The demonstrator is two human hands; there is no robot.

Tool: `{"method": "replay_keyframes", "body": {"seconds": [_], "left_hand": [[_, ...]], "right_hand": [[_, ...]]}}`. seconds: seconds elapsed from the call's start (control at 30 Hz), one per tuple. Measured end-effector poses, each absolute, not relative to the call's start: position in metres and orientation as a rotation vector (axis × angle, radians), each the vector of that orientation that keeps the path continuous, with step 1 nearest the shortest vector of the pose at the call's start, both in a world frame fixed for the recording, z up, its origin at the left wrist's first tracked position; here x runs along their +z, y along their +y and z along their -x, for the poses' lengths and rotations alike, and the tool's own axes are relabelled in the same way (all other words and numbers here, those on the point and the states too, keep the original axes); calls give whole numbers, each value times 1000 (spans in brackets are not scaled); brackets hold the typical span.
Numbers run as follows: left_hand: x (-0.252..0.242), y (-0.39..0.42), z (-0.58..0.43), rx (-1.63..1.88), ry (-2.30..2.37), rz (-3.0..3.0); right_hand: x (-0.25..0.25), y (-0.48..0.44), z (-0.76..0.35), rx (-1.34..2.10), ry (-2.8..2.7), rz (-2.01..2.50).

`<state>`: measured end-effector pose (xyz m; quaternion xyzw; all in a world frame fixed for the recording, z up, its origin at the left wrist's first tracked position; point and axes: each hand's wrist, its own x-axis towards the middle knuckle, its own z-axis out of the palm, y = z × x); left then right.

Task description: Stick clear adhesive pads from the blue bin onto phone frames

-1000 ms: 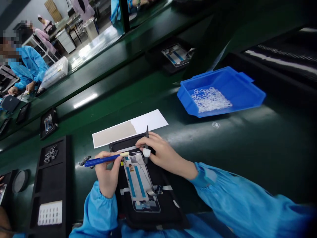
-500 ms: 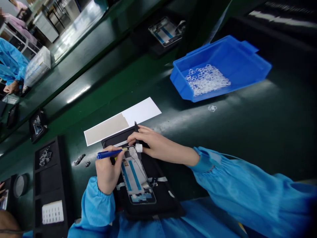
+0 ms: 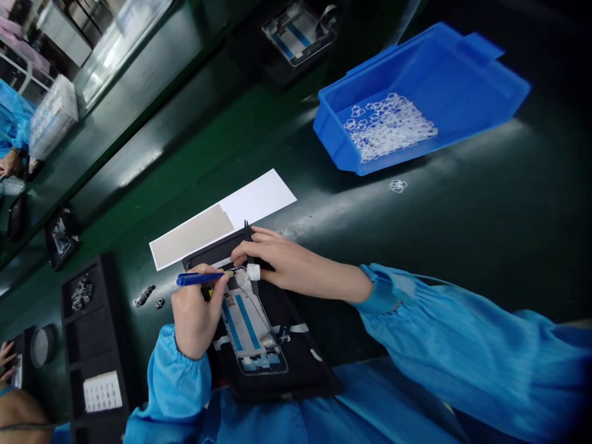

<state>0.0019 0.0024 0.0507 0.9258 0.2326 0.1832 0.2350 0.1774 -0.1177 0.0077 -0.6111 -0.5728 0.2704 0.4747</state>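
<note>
My left hand (image 3: 197, 314) is closed round a blue pen-shaped tool (image 3: 200, 279), its pale yellowish tip at the top end of an opened phone frame (image 3: 250, 320). The frame has two blue strips along its inside and a thin wire. It rests in a black holder (image 3: 296, 351) close to my body. My right hand (image 3: 282, 262) is closed on black tweezers (image 3: 246, 232), whose points face away from the phone. A small white block (image 3: 253, 272) shows by the right thumb; whether it belongs to the tweezers I cannot tell. The right fingertips are at the frame's top edge.
A blue bin (image 3: 416, 105) holds many small white clips, with one loose clip piece (image 3: 398, 186) beside it. A white card (image 3: 222, 219) lies beyond the holder. At left are a black compartment tray (image 3: 95, 327) and small dark parts (image 3: 145, 296). Other people's hands work at far left.
The whole view has shifted slightly, so most things on the bench sit a little further left and up. Both hands keep the same grip at the phone's top end.
</note>
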Motion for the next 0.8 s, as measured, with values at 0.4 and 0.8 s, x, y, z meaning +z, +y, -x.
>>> {"method": "replay_keyframes", "body": {"seconds": [0.4,0.8], "left_hand": [[53,2,-4,455,602,-2610],[56,-5,-9,538,459,-2865]], "right_hand": [[15,-119,-179,741,-1427,1553],[13,-120,-178,711,-1424,1531]]}}
